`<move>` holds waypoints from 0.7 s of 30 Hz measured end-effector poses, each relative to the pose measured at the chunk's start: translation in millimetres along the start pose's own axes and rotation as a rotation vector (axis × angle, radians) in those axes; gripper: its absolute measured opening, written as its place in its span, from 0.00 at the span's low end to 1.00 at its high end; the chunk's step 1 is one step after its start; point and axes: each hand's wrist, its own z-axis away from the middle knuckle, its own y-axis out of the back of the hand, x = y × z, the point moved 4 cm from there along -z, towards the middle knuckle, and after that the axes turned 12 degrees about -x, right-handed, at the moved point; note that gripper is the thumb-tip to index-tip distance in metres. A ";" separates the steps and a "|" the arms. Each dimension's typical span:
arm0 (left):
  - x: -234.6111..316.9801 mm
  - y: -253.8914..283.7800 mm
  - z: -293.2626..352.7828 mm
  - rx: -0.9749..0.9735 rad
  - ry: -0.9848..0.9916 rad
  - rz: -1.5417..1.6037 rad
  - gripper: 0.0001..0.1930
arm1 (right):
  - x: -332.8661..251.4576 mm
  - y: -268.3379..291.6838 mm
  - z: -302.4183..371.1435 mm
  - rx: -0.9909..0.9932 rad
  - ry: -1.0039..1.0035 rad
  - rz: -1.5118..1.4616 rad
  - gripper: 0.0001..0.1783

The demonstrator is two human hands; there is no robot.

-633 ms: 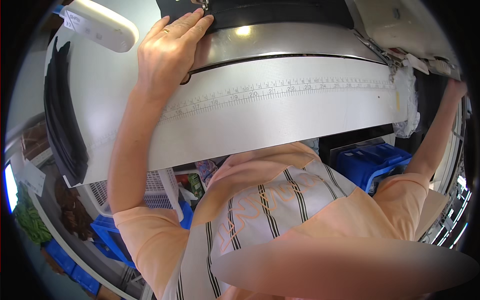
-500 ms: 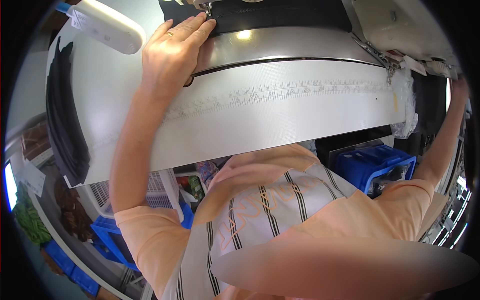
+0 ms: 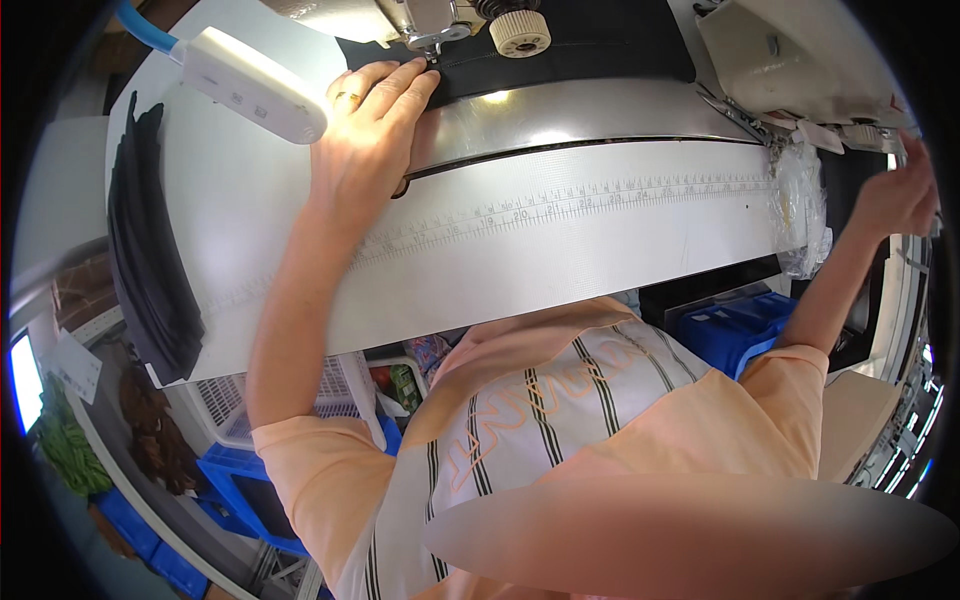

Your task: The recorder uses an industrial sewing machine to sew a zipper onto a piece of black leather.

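Note:
My left hand (image 3: 372,120) lies flat on black fabric (image 3: 600,40), fingers stretched toward the needle and presser foot (image 3: 430,50) of a sewing machine. A ring is on one finger. The fabric rests on the machine's shiny metal bed (image 3: 590,110), with a line of stitching or a seam across it. At the far right, my right hand (image 3: 896,195) is raised off the table, its fingers curled. It is close to the dark rim of the picture, and whatever is in its fingers cannot be made out.
A white lamp (image 3: 255,85) hangs at the upper left. Folded black fabric strips (image 3: 150,240) hang over the left edge of the white table (image 3: 480,270), which bears a printed ruler. Clear plastic (image 3: 798,210) hangs at its right end. Below are a blue crate (image 3: 735,330) and white basket (image 3: 345,385).
My right hand has come inward from the far right rim, its fingers now curled. My left hand stays on the fabric by the presser foot. The view has shifted, showing more of the machine head.

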 end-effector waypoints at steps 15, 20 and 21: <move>-9.5 -1.4 2.7 -0.066 -0.028 0.104 0.16 | -107.5 -269.0 128.8 -1.021 0.446 -0.009 0.18; -12.3 -5.6 4.9 -0.085 -0.048 0.134 0.18 | -110.3 -268.2 122.8 -1.098 0.476 -0.021 0.16; -12.5 -4.9 3.6 -0.087 -0.056 0.136 0.19 | -108.2 -268.5 124.4 -1.106 0.460 -0.009 0.16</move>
